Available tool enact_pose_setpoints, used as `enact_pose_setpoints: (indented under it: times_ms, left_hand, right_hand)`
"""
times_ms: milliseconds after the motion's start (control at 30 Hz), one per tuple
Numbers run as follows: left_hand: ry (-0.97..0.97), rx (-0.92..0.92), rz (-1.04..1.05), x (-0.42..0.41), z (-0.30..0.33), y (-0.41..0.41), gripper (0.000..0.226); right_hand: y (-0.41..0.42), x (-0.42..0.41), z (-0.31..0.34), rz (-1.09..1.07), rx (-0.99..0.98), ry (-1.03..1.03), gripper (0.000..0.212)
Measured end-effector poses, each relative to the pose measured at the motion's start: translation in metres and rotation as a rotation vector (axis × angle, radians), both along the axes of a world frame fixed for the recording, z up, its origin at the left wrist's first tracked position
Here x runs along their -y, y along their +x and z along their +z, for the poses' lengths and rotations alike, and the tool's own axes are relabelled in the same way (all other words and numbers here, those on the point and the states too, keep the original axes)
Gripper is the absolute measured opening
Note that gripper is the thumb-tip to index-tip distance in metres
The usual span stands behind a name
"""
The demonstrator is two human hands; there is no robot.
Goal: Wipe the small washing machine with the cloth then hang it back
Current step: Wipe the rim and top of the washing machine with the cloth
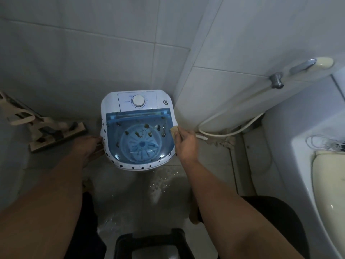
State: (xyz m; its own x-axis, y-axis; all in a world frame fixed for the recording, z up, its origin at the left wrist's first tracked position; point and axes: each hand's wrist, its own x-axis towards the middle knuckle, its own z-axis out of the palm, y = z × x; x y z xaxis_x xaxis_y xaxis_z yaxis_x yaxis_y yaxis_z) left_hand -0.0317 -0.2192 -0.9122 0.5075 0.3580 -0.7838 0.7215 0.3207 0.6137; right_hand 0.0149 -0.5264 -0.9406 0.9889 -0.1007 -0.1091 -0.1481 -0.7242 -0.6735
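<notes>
Blue-lidded white washing machine (pixel 138 128), tan cloth (pixel 174 132)

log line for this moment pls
right hand holds cloth at washing machine lid's right edge | left hand at left side | lid spotted
</notes>
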Motion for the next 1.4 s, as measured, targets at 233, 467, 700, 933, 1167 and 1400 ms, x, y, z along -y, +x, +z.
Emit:
enact_pose_setpoints:
  times_ms: [233, 467, 700, 933, 1167, 1400]
  left_hand:
    - [-0.052, 0.016, 0.015, 0.002, 0.002, -0.002, 0.019]
    - [-0.07, 0.024, 0.008, 0.0, 0.002, -0.001, 0.019]
    - [-0.07, 0.031, 0.008, 0.001, 0.0, -0.001, 0.019]
    - [-0.05, 0.02, 0.032, 0.001, -0.003, 0.0, 0.016]
    - [-0.015, 0.007, 0.038, -0.004, -0.012, 0.002, 0.014]
    - [0.024, -0.005, 0.015, -0.005, -0.018, 0.006, 0.012]
  right_hand:
    - [0.02, 0.006, 0.008, 0.102, 0.08, -0.09, 0.036]
    - [0.059, -0.023, 0.018, 0.153, 0.07, 0.003, 0.038]
    - [0.027, -0.02, 0.003, -0.004, 0.111, 0.112, 0.035]
    - [-0.004, -0.009, -0.001, -0.14, 0.046, 0.197, 0.033]
    - [-0.032, -0.006, -0.009, -0.215, -0.041, 0.289, 0.046]
    - [-0.066, -0.006, -0.003, -0.26, 0.01, 0.22, 0.035]
